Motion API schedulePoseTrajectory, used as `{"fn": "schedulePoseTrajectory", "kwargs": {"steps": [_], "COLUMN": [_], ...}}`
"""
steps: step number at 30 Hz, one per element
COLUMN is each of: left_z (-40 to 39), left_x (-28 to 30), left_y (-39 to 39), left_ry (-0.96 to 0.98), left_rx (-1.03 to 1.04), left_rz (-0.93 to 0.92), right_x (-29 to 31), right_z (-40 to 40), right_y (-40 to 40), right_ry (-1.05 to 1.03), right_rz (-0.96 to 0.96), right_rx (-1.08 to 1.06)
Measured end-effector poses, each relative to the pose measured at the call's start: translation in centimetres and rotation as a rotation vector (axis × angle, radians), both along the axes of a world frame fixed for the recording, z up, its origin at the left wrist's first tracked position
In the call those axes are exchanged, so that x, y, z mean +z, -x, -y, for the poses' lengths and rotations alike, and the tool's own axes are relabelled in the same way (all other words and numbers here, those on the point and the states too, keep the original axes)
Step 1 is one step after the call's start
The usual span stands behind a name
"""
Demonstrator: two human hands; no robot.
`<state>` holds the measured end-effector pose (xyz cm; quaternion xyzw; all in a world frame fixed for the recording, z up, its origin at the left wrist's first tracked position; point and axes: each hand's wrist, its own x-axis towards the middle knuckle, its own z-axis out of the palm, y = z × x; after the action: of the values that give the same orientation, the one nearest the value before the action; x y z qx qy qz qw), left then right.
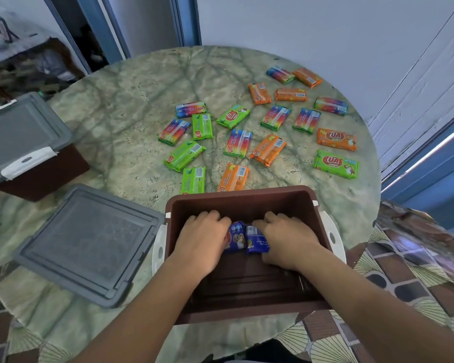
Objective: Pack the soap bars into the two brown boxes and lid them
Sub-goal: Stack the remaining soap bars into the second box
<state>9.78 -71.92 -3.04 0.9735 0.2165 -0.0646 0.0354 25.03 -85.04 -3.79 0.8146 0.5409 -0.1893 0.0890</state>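
Both hands, left (203,238) and right (286,238), each grip one of two blue bars (235,237), long axes pointing away, inside one open box (247,203); nineteen bars (268,149) dot the desk (131,100).

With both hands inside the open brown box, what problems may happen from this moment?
1. The left hand and right hand set two blue soap bars on edge in the open brown box; they may tip over when released.
2. Many soap bars lie far across the table; reaching over the box may push it.
3. The second brown box is still lidded, so filling it may be forgotten.
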Motion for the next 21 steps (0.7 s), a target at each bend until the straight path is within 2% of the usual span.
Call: {"fn": "schedulePoseTrajectory", "kwargs": {"steps": [6,17,21], "left_z": [0.1,0.3,0.1], "left_x": [0.2,-0.1,0.1], "left_y": [-0.3,-0.4,-0.4], "left_ry": [0.02,-0.011,-0.023], "left_rx": [-0.031,-0.014,-0.009], "left_rz": [-0.145,-0.141,-0.134], "right_x": [0.1,0.9,1.6], "right_z": [0.0,-0.2,-0.3], "right_y": [0.1,0.2,0.1], "right_ry": [-0.032,-0.004,-0.011], "right_rz": [-0.012,-0.027,-0.134], "right_rx": [-0.036,-0.032,-0.085]}}
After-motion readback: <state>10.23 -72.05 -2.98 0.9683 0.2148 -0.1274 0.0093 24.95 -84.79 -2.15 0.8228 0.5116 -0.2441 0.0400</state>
